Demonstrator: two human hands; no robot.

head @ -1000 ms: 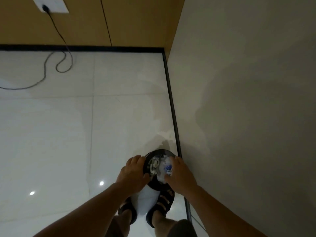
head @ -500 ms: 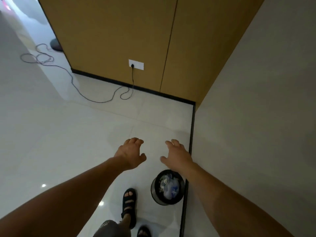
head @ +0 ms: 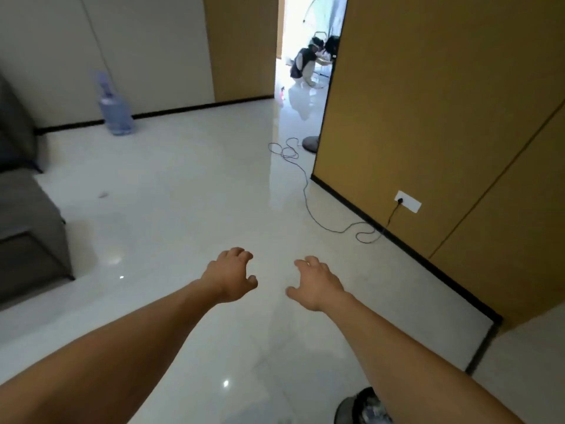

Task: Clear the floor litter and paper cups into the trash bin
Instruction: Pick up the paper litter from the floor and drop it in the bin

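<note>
Grey fabric sofa [head: 27,228] sits at the left edge, and just right of it, mid-left of the frame, there's a small dark scrap [head: 103,195] on the glossy white tile floor [head: 183,179]. It's too blurry to say what it is, but my guess is leftover litter. Big change: a second ago both hands were down at the bin's rim, now they're up and out in front at frame centre, and the view has swung from the corner to the open room. Left hand [head: 234,275] and right hand [head: 318,283] both hold nothing, fingers loosely curled, hands apart from each other. Round black trash bin [head: 342,407] is down in the lower right corner, mostly hidden behind the right forearm, with pale rubbish showing inside. So I'd say that load is dumped and it's now a scan for what's left. Can't spot any paper cups from here.
</note>
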